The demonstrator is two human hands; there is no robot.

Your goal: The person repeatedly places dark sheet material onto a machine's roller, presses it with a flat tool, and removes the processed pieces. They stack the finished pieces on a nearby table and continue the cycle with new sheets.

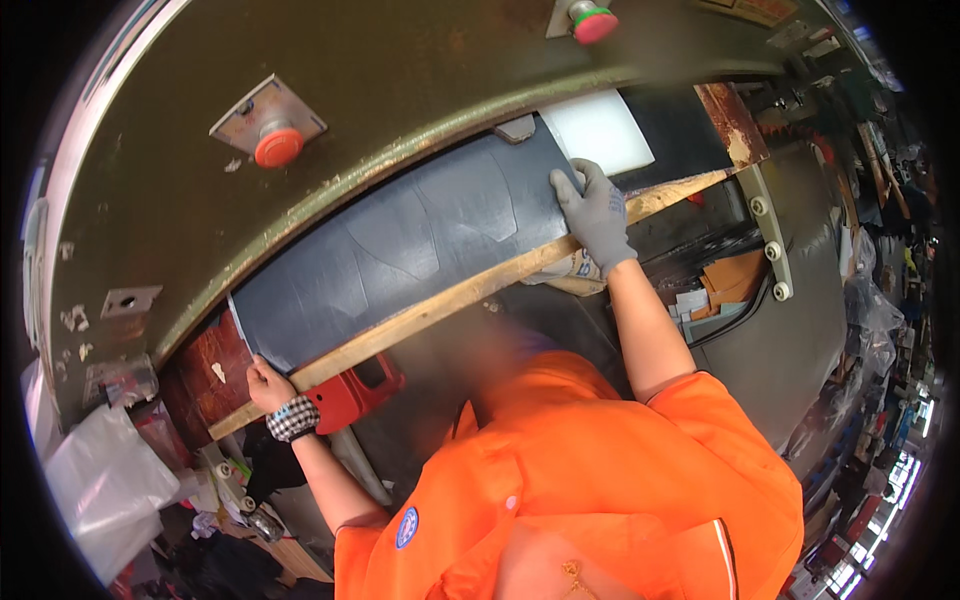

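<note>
A dark grey sheet [390,235] with curved shapes outlined in its surface lies on a wood-edged board [430,312] beneath a green machine beam. My left hand [268,385], bare with a checked band at the wrist, pinches the sheet's near left corner. At the sheet's right end, my right hand [597,215] wears a grey glove. Its fingers are curled at the edge, with the thumb on top. Beyond the glove lies a white rectangular sheet [600,132]. A small grey block-like piece [515,129] shows at the far edge, partly under the beam.
The green machine beam [400,90] spans the far side, carrying a red push button [279,146] and a red-and-green one [594,23]. Below the board are a red plastic stool [355,395] and a bin of scraps [725,290]. Clear plastic bags [105,480] hang at left.
</note>
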